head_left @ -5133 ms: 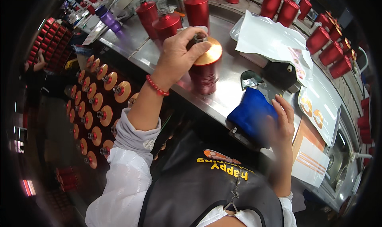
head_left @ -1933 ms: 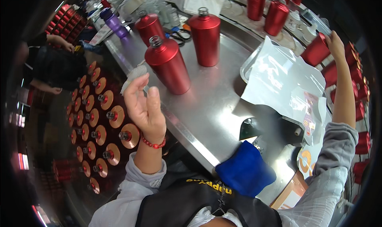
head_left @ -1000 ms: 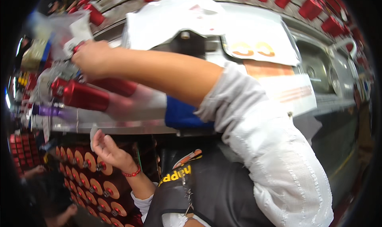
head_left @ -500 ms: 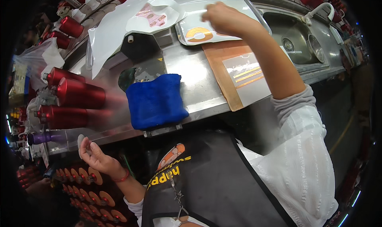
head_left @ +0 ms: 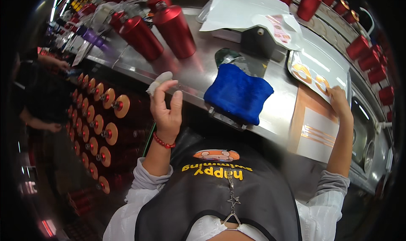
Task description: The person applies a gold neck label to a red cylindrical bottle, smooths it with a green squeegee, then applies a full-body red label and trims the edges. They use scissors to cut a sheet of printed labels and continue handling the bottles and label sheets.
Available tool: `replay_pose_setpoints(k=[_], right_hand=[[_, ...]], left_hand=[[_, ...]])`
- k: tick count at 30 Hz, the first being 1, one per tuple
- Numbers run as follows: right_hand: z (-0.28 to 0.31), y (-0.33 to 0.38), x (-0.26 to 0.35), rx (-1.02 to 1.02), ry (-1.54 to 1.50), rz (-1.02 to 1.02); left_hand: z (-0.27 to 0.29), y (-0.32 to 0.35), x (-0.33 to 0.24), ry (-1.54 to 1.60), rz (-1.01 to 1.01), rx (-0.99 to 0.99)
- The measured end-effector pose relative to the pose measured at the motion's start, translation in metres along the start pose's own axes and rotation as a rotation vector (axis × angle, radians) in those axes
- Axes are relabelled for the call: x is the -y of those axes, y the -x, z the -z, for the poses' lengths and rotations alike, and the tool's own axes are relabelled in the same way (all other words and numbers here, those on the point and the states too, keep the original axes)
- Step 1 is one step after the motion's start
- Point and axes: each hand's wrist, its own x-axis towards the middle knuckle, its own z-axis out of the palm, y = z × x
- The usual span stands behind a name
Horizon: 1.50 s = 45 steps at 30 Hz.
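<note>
My left hand (head_left: 168,112) is raised in front of the bench edge, its thumb and fingers apart, with a white covering on a fingertip. A red bead bracelet circles that wrist. At the near edge of a white tray (head_left: 343,67) my right hand (head_left: 339,100) has its fingertips drawn together, beside a gold C-shaped piece (head_left: 321,83); whether it pinches anything is hidden. Another gold ring-like piece (head_left: 302,72) lies in the tray. A blue cloth (head_left: 239,93) covers a support at the bench's front edge, between my hands.
Red bottles (head_left: 174,31) stand on the steel bench at left. White sheets (head_left: 249,12) lie behind a dark block (head_left: 257,42). A brown board (head_left: 299,110) bears a sheet with gold strips (head_left: 318,135); a sink (head_left: 363,133) is at right. Another person (head_left: 44,93) is at far left.
The view has turned, shifting the bench rightward. My right hand has come down from over the tray to its near edge by the gold pieces. My left hand has risen.
</note>
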Motion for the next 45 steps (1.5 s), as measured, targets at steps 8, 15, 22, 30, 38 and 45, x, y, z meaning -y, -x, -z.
replay_pose_setpoints(k=[8, 15, 22, 30, 38, 45], right_hand=[[-0.003, -0.012, -0.036, -0.004, 0.227, -0.027], [0.019, -0.001, -0.015, -0.02, 0.184, -0.178], [0.002, -0.008, -0.045, -0.054, 0.234, -0.209], [0.01, -0.018, -0.097, -0.123, 0.309, -0.34], [0.007, -0.039, -0.139, -0.105, 0.158, -0.689], [0.019, -0.063, -0.148, 0.021, 0.278, -0.678]], left_hand=[[0.001, 0.036, 0.008, 0.076, 0.112, 0.09], [0.001, 0.042, 0.019, 0.101, 0.185, 0.161], [-0.005, 0.044, 0.023, 0.082, 0.216, 0.201], [0.002, 0.049, 0.026, 0.017, 0.259, 0.195], [0.01, 0.052, 0.016, -0.012, 0.272, 0.155], [0.018, 0.066, 0.012, -0.07, 0.244, 0.125]])
